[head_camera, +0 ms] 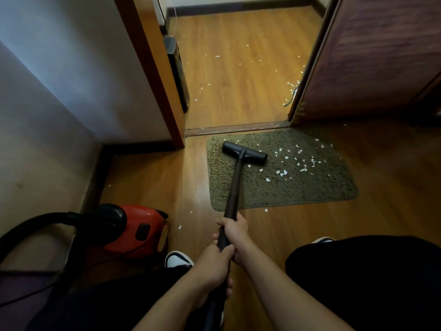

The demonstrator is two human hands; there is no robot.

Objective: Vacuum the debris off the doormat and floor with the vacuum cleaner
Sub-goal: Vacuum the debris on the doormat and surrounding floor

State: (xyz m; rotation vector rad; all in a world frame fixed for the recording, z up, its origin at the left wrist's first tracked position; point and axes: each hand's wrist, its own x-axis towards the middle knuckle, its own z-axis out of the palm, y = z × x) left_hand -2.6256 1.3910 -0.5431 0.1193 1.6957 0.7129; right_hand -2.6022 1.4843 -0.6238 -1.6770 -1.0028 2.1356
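A green shaggy doormat (322, 187) lies on the wooden floor in front of a doorway. White paper scraps (300, 163) are scattered over its right half. The black vacuum head (244, 152) rests on the mat's far left part, at the end of a black wand (235, 185). My right hand (235, 231) grips the wand higher up. My left hand (214, 266) grips it just below. The red vacuum cleaner body (136, 229) sits on the floor at my left, with a black hose (35, 223) curving from it.
More white scraps (292, 84) lie on the floor beyond the threshold (238, 129), and a few near the mat's front edge. An open brown door (370, 56) stands at the right, a wall corner and door frame (152, 75) at the left. A dark appliance (177, 70) stands behind the frame.
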